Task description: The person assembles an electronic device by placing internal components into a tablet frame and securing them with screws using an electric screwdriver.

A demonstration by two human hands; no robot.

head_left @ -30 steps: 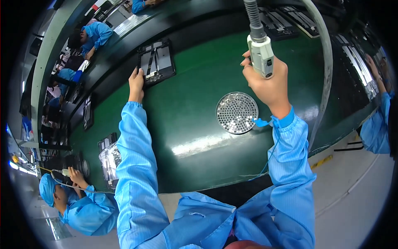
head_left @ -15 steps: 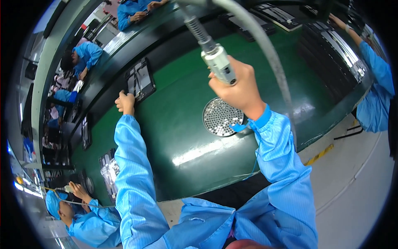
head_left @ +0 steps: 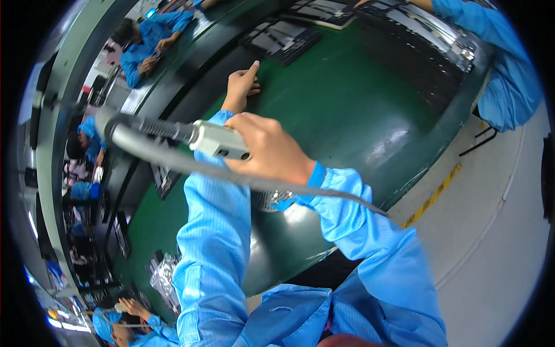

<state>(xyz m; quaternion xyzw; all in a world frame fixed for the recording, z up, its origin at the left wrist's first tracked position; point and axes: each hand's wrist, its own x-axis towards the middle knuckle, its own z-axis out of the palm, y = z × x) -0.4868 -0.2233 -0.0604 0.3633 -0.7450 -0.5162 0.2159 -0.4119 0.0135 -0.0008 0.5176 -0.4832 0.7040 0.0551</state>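
Note:
My right hand (head_left: 269,147) grips a pale electric screwdriver (head_left: 222,140), which lies nearly level across my left forearm. A spring sleeve and a thick grey cable run from its far end. My left hand (head_left: 241,88) reaches ahead over the green table, thumb stretched out and fingers loosely bent, with nothing visible in it. Beyond it lies a flat black device (head_left: 283,41) with grey panels, apart from the fingertips. A round perforated metal dish (head_left: 267,200) is partly hidden under my right wrist and the cable. Another flat black device (head_left: 165,180) shows beside my left sleeve.
A long stack of black flat devices (head_left: 404,58) stands at the right, near a co-worker's blue sleeve (head_left: 503,75). A silvery plastic bag (head_left: 166,277) lies at lower left, close to another co-worker (head_left: 124,324). A metal post (head_left: 58,115) rises at the left.
My left hand has left the device beside it and moved forward and right. My right hand has swung left with the screwdriver, now level over my left arm. The view has turned rightward.

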